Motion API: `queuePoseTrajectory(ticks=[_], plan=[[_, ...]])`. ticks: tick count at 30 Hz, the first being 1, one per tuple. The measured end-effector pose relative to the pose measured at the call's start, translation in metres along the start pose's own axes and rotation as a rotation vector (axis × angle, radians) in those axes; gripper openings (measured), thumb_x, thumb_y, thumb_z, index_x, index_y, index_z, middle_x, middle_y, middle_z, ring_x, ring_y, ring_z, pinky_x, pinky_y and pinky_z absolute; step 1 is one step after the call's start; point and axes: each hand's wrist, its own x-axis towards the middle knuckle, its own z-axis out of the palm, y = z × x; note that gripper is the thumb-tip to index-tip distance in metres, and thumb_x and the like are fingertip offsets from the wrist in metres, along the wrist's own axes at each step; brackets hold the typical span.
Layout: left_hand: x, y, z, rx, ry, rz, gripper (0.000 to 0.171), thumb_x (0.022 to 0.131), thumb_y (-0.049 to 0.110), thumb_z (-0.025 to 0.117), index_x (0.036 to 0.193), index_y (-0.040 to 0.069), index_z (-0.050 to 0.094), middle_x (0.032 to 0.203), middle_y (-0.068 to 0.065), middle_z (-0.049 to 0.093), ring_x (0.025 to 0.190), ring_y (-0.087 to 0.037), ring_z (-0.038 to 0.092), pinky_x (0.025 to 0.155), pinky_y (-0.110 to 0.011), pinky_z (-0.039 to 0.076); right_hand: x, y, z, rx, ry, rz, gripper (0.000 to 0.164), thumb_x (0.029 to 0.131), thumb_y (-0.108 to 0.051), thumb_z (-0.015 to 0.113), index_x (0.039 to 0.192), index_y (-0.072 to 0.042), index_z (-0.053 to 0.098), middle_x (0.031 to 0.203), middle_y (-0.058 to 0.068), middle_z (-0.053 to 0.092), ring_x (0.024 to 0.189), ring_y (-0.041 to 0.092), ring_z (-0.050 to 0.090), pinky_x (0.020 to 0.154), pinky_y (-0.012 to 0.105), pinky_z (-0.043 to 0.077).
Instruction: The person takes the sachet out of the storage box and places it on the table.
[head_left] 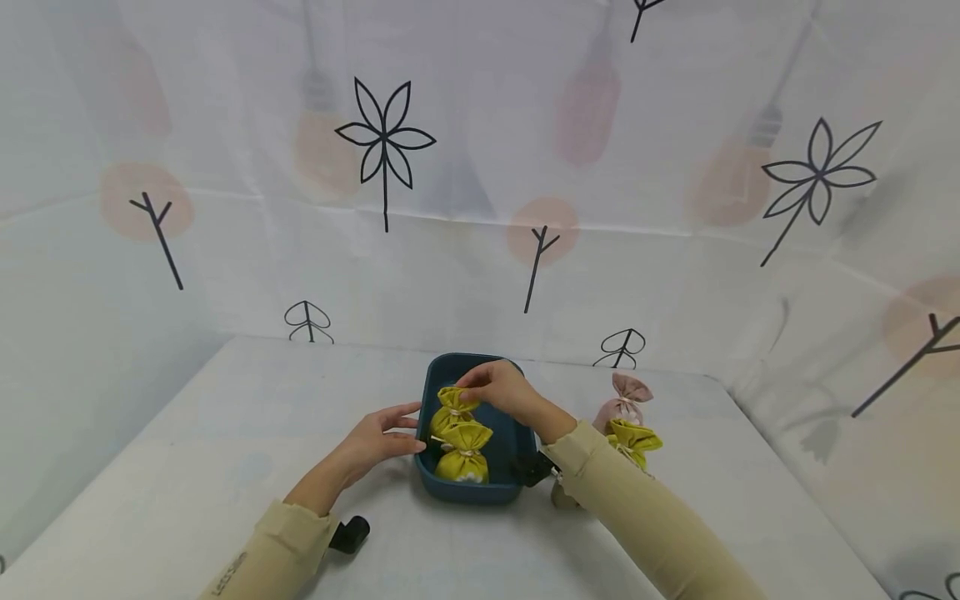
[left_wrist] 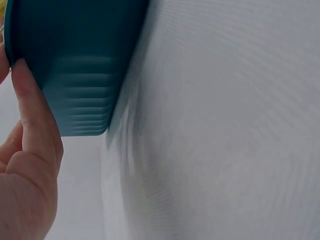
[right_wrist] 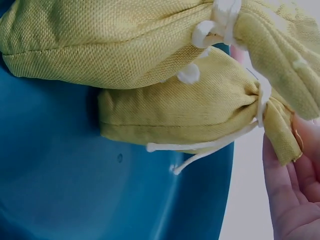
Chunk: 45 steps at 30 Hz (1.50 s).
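Observation:
A dark teal bin with two yellow drawstring pouches inside stands mid-table. My right hand pinches the gathered top of the farther pouch. In the right wrist view, that pouch shows white cord ties, and the right-hand fingers are at its neck. The nearer yellow pouch rests in the bin's front part, untouched. My left hand reaches the bin's left side with its fingers extended. In the left wrist view, a fingertip touches the bin's outer wall near the rim.
Right of the bin, partly behind the right sleeve, are a pink pouch and another yellow pouch. A small beige item shows beside the sleeve, mostly hidden. A patterned cloth hangs behind the white table.

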Motion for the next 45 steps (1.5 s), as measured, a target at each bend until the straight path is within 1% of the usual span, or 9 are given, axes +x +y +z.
queuePoseTrajectory(ticks=[4, 8, 15, 20, 23, 28, 35, 45], plan=[[-0.001, 0.001, 0.000, -0.010, -0.002, 0.002, 0.069, 0.077, 0.019, 0.078, 0.138, 0.016, 0.047, 0.121, -0.009, 0.055, 0.105, -0.023, 0.057, 0.088, -0.040, 0.048, 0.000, 0.001, -0.001, 0.001, 0.055, -0.004, 0.016, 0.086, -0.003, 0.065, 0.100, 0.003, 0.068, 0.091, 0.007, 0.066, 0.082, 0.018, 0.061, 0.075, 0.033, 0.052], [-0.002, 0.001, 0.000, -0.019, -0.011, -0.001, 0.069, 0.077, 0.018, 0.077, 0.139, 0.016, 0.045, 0.122, -0.010, 0.054, 0.106, -0.023, 0.056, 0.088, -0.039, 0.048, -0.002, 0.000, -0.004, 0.004, 0.101, 0.003, 0.015, 0.087, -0.005, 0.065, 0.100, 0.001, 0.069, 0.091, 0.005, 0.067, 0.082, 0.017, 0.062, 0.075, 0.032, 0.052], [-0.001, 0.000, 0.000, -0.015, -0.002, 0.010, 0.070, 0.077, 0.018, 0.078, 0.138, 0.014, 0.046, 0.122, -0.010, 0.054, 0.106, -0.023, 0.056, 0.087, -0.039, 0.048, -0.008, -0.009, -0.008, 0.043, 0.158, -0.006, 0.014, 0.087, -0.004, 0.064, 0.099, 0.002, 0.069, 0.092, 0.007, 0.067, 0.083, 0.017, 0.061, 0.082, 0.040, 0.050], [-0.001, 0.000, 0.000, -0.019, -0.008, 0.012, 0.070, 0.076, 0.019, 0.078, 0.138, 0.015, 0.046, 0.122, -0.010, 0.054, 0.106, -0.023, 0.057, 0.087, -0.039, 0.048, -0.013, -0.015, -0.010, 0.049, 0.203, -0.014, 0.014, 0.087, -0.004, 0.065, 0.098, 0.001, 0.069, 0.093, 0.007, 0.067, 0.085, 0.018, 0.061, 0.080, 0.034, 0.051], [0.000, -0.001, 0.000, -0.016, -0.003, 0.010, 0.071, 0.075, 0.020, 0.079, 0.138, 0.016, 0.046, 0.122, -0.010, 0.055, 0.106, -0.023, 0.057, 0.087, -0.039, 0.048, -0.016, -0.018, -0.012, 0.051, 0.221, -0.026, 0.014, 0.087, -0.003, 0.064, 0.099, 0.001, 0.069, 0.094, 0.007, 0.067, 0.086, 0.018, 0.061, 0.080, 0.034, 0.051], [0.001, -0.002, 0.000, -0.008, -0.002, 0.011, 0.071, 0.075, 0.020, 0.079, 0.138, 0.017, 0.047, 0.122, -0.009, 0.055, 0.107, -0.023, 0.056, 0.087, -0.040, 0.048, -0.020, -0.023, -0.018, 0.071, 0.263, -0.048, 0.014, 0.087, -0.004, 0.064, 0.099, 0.000, 0.069, 0.095, 0.007, 0.068, 0.086, 0.019, 0.062, 0.083, 0.038, 0.050], [-0.001, 0.000, 0.001, 0.002, 0.015, 0.001, 0.070, 0.075, 0.019, 0.079, 0.137, 0.017, 0.048, 0.119, -0.008, 0.056, 0.104, -0.022, 0.057, 0.087, -0.039, 0.049, -0.026, -0.031, -0.022, 0.093, 0.312, -0.085, 0.014, 0.088, -0.005, 0.063, 0.100, 0.001, 0.069, 0.095, 0.009, 0.067, 0.088, 0.020, 0.062, 0.080, 0.032, 0.051], [-0.001, 0.000, 0.001, -0.003, 0.012, 0.008, 0.070, 0.075, 0.019, 0.079, 0.138, 0.017, 0.047, 0.120, -0.009, 0.055, 0.105, -0.023, 0.057, 0.087, -0.039, 0.049, -0.040, -0.042, -0.026, 0.136, 0.358, -0.106, 0.016, 0.090, -0.005, 0.061, 0.103, 0.003, 0.066, 0.099, 0.011, 0.065, 0.089, 0.020, 0.061, 0.080, 0.029, 0.051]])
